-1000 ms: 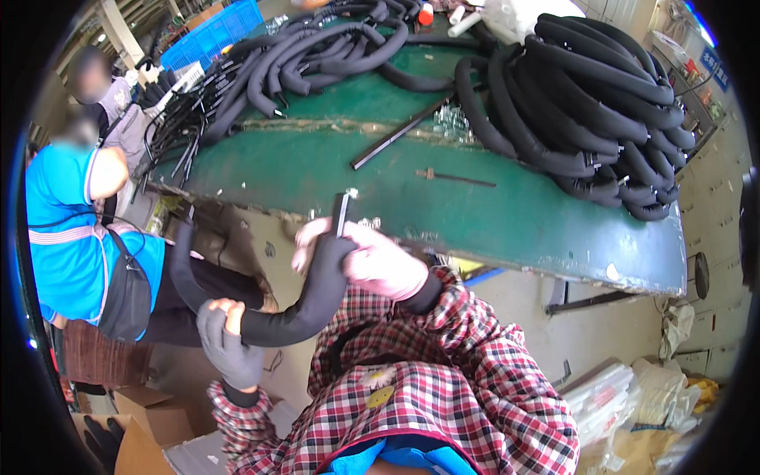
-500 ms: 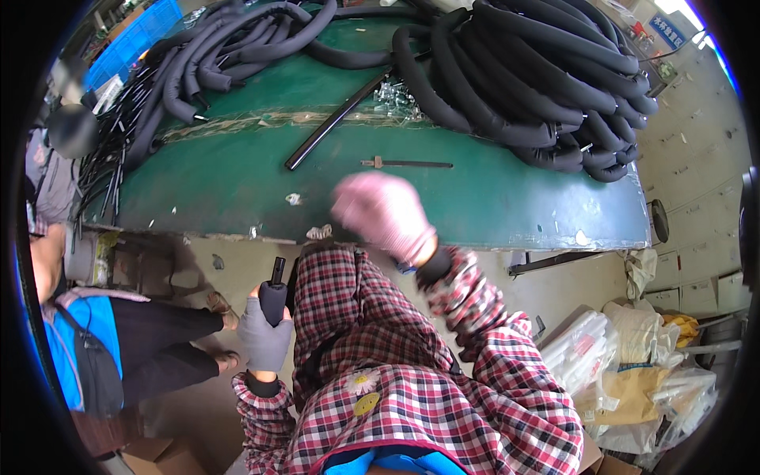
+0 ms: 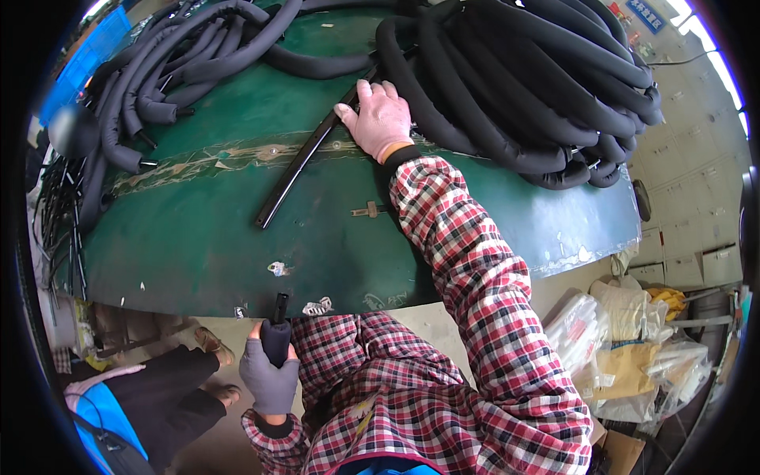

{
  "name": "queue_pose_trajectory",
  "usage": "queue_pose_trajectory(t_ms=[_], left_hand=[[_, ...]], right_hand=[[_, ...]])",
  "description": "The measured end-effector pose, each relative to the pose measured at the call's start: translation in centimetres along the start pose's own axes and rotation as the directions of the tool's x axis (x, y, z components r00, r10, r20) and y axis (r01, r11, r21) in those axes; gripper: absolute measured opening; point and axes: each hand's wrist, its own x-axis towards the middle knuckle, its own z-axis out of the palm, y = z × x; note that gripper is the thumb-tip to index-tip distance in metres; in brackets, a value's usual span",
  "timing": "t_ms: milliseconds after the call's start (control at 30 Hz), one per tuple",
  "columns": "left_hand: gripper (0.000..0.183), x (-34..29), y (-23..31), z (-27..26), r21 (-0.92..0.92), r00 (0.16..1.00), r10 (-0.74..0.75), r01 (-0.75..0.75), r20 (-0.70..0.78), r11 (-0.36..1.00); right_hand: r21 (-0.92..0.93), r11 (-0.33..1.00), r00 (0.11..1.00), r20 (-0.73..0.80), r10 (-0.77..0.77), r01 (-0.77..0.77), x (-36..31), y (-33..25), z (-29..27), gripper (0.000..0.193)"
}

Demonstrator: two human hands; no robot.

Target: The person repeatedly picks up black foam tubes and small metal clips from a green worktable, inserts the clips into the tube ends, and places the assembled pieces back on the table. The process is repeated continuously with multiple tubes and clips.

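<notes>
My left hand (image 3: 267,376), in a grey fingerless glove, is wrapped round a black foam-sleeved tube (image 3: 276,342) in front of the table's near edge. A narrower black end sticks up out of the foam. My right hand (image 3: 378,120), in a pink glove, reaches across the table with its fingers spread and lies over the spot with small shiny pieces, mostly hiding them. Beside its thumb a glossy black rod (image 3: 294,170) lies slantwise on the table. A thin flat tool with a brown slider (image 3: 369,210) lies nearer, partly covered by my right sleeve.
A big bundle of black foam-covered tubes (image 3: 507,87) fills the far right of the green table (image 3: 182,253). More foam tubes (image 3: 214,59) lie at far left, near a blue crate (image 3: 83,63). A person (image 3: 150,396) is at my left. Plastic bags (image 3: 625,348) lie at lower right.
My right hand has moved away from the near edge, forward to the small shiny pieces, and its fingers have spread. My left hand keeps its hold on the foam-sleeved tube. The view has shifted.
</notes>
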Motion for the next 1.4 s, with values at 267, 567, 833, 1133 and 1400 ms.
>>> queue_pose_trajectory(t_ms=[267,567,833,1133,1400], left_hand=[[0.058,-0.3,-0.4,-0.4,-0.028,0.999,0.024,-0.025,-0.035,0.999],[0.056,0.8,1.4,-2.9,-0.064,0.990,0.023,-0.014,0.141,0.998],[0.046,1.0,2.9,-3.4,0.244,0.997,-0.018,0.035,-0.074,0.969],[0.050,0.9,3.2,-2.4,0.146,0.993,-0.050,0.065,-0.105,0.987],[0.048,-0.9,2.9,-2.1,0.084,0.993,-0.051,0.061,-0.111,0.995]], right_hand=[[0.391,0.879,0.955,0.001,-0.298,0.273,-4.0,-0.2,-2.6,0.050],[0.745,0.651,0.988,0.141,0.058,-0.145,-6.1,6.2,-10.5,0.016],[0.219,0.952,0.952,0.170,-0.255,0.216,-6.8,0.6,-8.5,0.019],[0.007,0.917,0.892,0.227,-0.391,0.400,-6.5,0.2,-7.3,0.015],[0.063,0.845,0.805,0.274,-0.527,0.531,-5.1,0.3,-5.9,0.015]])
